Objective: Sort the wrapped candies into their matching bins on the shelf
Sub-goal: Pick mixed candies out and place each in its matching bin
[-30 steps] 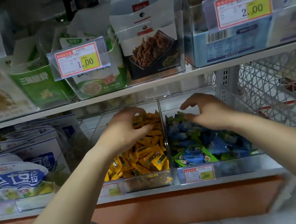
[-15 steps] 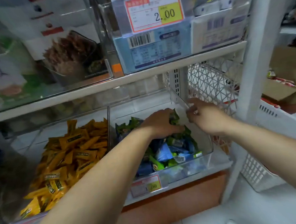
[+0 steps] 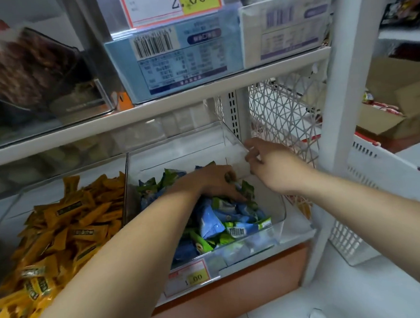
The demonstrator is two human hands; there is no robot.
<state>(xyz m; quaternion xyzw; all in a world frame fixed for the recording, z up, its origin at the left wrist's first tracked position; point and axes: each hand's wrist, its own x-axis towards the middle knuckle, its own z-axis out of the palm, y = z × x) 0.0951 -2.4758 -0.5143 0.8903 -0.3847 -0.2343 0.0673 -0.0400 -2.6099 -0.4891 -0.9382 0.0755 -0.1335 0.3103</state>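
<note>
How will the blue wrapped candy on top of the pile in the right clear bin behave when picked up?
The blue candy looks like a small puffed pack, so probably light. Its glossy wrapper may slip and crinkle when pinched. It lies loose on a heaped pile in the clear bin, so neighbours could slide.

Yellow wrapped candies (image 3: 60, 231) heaped in left clear bin (image 3: 44, 179). Blue and green candies (image 3: 223, 222) jumbled together in right clear bin (image 3: 273, 231).

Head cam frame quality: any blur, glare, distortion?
Head view: motion blur smears the brown snack pack upper left; blue and green candies at centre are fairly sharp; the clear bin front shows pale sheen; the wide-angle lens leans the white upright.
</note>
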